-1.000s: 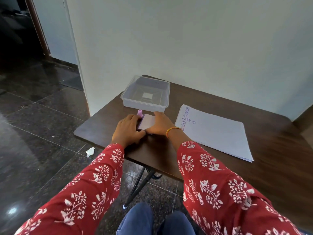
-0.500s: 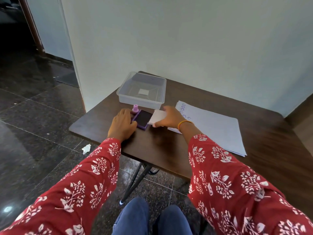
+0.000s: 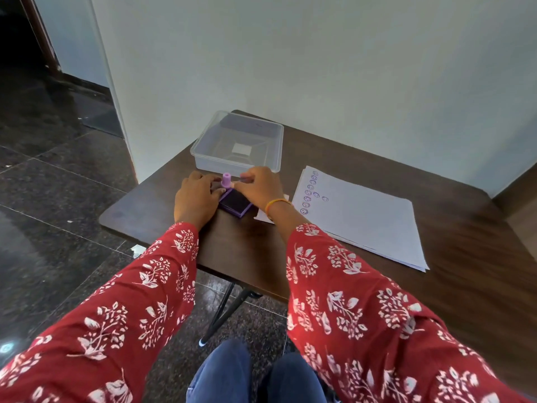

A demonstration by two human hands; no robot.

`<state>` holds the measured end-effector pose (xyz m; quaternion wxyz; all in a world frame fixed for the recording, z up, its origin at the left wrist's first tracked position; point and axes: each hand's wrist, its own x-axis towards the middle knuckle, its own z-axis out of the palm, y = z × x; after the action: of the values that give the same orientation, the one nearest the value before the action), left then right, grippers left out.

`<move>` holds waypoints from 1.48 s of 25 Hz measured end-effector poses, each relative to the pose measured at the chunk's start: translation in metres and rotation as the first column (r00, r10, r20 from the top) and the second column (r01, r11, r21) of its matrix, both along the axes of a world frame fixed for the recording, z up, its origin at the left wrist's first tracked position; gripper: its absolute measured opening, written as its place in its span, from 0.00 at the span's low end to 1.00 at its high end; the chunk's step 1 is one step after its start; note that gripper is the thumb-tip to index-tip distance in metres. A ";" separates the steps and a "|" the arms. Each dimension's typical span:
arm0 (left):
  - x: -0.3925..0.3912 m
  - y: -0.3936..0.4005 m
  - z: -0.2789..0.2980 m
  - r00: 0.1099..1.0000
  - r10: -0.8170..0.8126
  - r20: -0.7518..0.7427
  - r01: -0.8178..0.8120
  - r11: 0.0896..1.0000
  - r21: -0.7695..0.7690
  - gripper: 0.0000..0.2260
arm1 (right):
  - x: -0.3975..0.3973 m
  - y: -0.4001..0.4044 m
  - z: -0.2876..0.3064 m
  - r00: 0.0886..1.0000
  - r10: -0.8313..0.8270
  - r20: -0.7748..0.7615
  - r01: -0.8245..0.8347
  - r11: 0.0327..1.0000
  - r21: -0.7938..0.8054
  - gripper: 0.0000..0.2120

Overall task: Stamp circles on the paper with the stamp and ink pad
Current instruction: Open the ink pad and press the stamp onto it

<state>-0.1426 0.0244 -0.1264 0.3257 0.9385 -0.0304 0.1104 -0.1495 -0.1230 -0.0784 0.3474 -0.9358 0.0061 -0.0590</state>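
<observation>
Lilac stamp (image 3: 226,180) upright, purple ink pad (image 3: 234,202) uncovered

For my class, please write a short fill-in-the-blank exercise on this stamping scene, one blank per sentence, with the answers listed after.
1. The ink pad lies open, its dark inking face ____.
2. The stamped circles sit near the ____ edge of the paper.
3. The right hand reaches to the small ____ stamp.
4. Behind the left hand stands a clear plastic ____.

Answers: uncovered; left; purple; box
</observation>
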 end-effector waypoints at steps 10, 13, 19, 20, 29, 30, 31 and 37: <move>0.000 -0.001 0.003 0.998 0.030 0.049 -0.029 0.999 -0.034 0.14 | 0.019 0.021 -0.011 1.000 0.008 -0.009 -0.008 1.000 0.016 0.16; -0.001 0.000 0.004 0.999 0.027 0.042 -0.024 0.997 -0.077 0.12 | 0.017 0.023 -0.012 1.000 -0.010 0.010 0.010 0.999 0.053 0.16; 0.000 0.001 0.006 0.999 0.017 0.042 -0.012 0.993 -0.114 0.14 | 0.018 0.027 -0.011 0.997 0.066 0.026 -0.067 0.997 0.048 0.12; 0.000 0.000 0.006 0.999 0.014 0.041 -0.009 0.993 -0.118 0.14 | 0.017 0.026 -0.011 0.996 0.083 0.024 -0.084 0.995 0.057 0.11; 0.001 0.004 0.001 0.999 -0.038 0.039 0.040 0.998 -0.048 0.14 | 0.008 0.013 -0.001 0.997 0.060 0.044 -0.066 0.987 0.146 0.08; 0.001 0.004 0.001 0.998 -0.055 0.026 0.056 0.998 -0.027 0.15 | 0.006 0.010 -0.001 0.998 0.040 0.043 -0.045 0.990 0.130 0.08; 0.000 0.005 0.001 0.997 -0.078 0.018 0.078 0.997 -0.007 0.16 | 0.003 0.007 -0.002 0.999 0.020 0.047 -0.025 0.995 0.099 0.08; -0.006 0.005 0.002 0.991 -0.132 0.032 0.134 0.988 -0.079 0.20 | -0.014 -0.008 -0.003 0.992 -0.024 0.122 0.031 0.998 -0.062 0.06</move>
<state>-0.1491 0.0296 -0.1245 0.3698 0.9188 -0.0928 0.1020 -0.1632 -0.1310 -0.0811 0.3160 -0.9411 -0.0040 -0.1206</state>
